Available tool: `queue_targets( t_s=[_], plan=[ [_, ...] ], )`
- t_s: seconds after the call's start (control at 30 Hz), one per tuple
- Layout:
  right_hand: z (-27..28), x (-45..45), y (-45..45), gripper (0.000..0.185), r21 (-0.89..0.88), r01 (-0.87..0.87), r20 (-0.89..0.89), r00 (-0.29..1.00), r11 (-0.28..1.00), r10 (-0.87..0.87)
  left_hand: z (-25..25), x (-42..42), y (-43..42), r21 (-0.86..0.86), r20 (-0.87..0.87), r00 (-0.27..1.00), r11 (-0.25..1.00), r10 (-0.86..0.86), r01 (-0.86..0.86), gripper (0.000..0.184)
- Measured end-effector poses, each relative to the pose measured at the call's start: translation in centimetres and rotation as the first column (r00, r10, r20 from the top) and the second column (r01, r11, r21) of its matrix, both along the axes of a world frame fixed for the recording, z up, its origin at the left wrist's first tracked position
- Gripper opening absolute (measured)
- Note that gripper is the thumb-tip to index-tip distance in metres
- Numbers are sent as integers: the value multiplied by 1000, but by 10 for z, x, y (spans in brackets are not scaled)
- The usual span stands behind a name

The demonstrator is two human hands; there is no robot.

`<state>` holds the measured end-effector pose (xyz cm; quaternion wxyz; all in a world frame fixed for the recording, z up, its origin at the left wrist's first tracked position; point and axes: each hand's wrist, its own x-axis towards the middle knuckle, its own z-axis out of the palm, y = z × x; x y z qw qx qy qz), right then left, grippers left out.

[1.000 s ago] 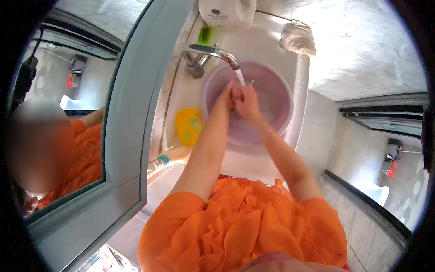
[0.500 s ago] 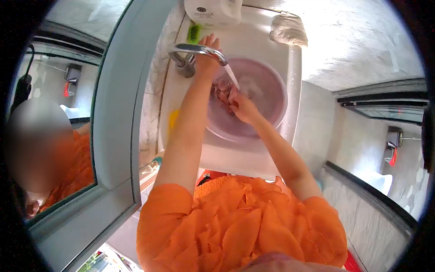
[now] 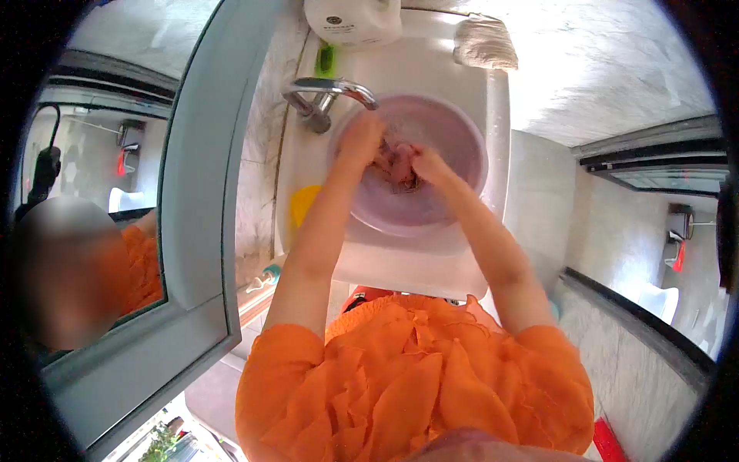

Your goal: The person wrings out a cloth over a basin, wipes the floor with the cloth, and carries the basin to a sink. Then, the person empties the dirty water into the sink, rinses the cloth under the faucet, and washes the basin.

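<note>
A bunched, wet, reddish-pink patterned cloth (image 3: 402,163) is between my hands over a pale purple basin (image 3: 400,225); its exact kind is unclear. My right hand (image 3: 431,165) is closed on the cloth's right side. My left hand (image 3: 363,140), somewhat blurred, is at its left side with the fingers curled in against it. Cloudy water lies in the basin. Just above my left hand is the spout of a chrome faucet (image 3: 339,83), with no stream visible.
The basin stands in a white sink (image 3: 385,266). A white jug (image 3: 350,21) and a green brush-like item (image 3: 326,60) are at the back left, a folded beige cloth (image 3: 485,44) at the back right. Something yellow (image 3: 305,204) lies beside my left forearm. A mirrored cabinet door (image 3: 196,177) stands at left.
My left hand has come down from behind the faucet to the cloth. The water stream from the spout has stopped. My right hand has shifted slightly right with the cloth.
</note>
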<state>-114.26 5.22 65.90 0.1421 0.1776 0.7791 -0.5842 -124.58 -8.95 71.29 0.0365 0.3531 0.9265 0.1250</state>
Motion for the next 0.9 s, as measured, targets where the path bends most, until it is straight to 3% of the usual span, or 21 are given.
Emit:
queue_targets(
  t_s=[0.03,0.1,0.13,0.2,0.23,0.27,0.3,0.37,0.43,0.47,0.5,0.53,0.57,0.6,0.63,0.67,0.77,0.87,0.9],
  plan=[
    [18,-2,6,30,-161,10,-7,1000,987,-12,-19,5,-4,85,-13,991,987,-133,133,17],
    [50,-6,16,28,-460,34,-9,999,887,-43,-94,1,-15,348,344,894,923,-288,163,18],
    [51,-9,19,30,-474,36,12,999,880,-34,-159,-14,-17,467,657,670,884,-346,0,18],
    [51,-21,28,33,-500,41,51,999,865,-18,-161,-17,-11,318,846,480,942,-231,-106,21],
    [41,-27,36,35,-219,-32,43,998,975,42,-99,-7,-6,96,781,623,994,-42,-52,25],
    [20,-31,47,39,81,-106,51,993,991,102,-64,-1,-5,-142,649,751,989,123,-39,29],
    [3,-32,51,42,369,-175,75,984,913,159,-74,-5,-8,-156,640,740,978,209,-142,35],
    [-17,-27,44,47,590,-209,139,978,780,157,-123,-22,-17,-183,615,692,922,379,-342,48],
    [-36,-19,29,51,730,-255,199,967,634,161,-198,-28,-17,-145,402,851,941,338,-305,57],
    [-47,-11,13,53,768,-289,235,957,572,168,-207,-24,-13,-125,433,830,935,352,-331,58],
    [-42,-8,8,51,746,-237,198,971,623,133,-214,-21,-8,-106,463,808,928,365,-358,60],
    [-37,-6,3,49,720,-183,160,982,669,97,-196,-11,-1,-96,624,675,896,394,-434,60],
    [-31,-3,-2,47,690,-128,122,991,712,59,-176,-2,4,-53,803,481,845,353,-532,59],
    [-33,-10,-2,44,555,23,101,990,832,-95,-150,9,9,-60,920,261,765,292,-642,58],
    [-33,-14,-5,41,401,193,104,962,895,-254,-108,20,14,-71,993,7,646,117,-760,57],
    [-25,-13,-19,35,420,201,-21,977,885,-212,-75,31,19,-133,970,-218,521,-105,-843,56],
    [51,23,-54,23,458,176,-465,883,871,67,-29,47,7,-43,918,-216,457,-333,-889,57],
    [76,45,-86,19,323,472,-747,659,820,-85,-33,60,-5,0,877,-199,414,-438,-910,53],
    [72,46,-86,19,338,485,-736,670,806,-95,-40,62,-2,2,872,-194,399,-449,-917,51]
  ],
)
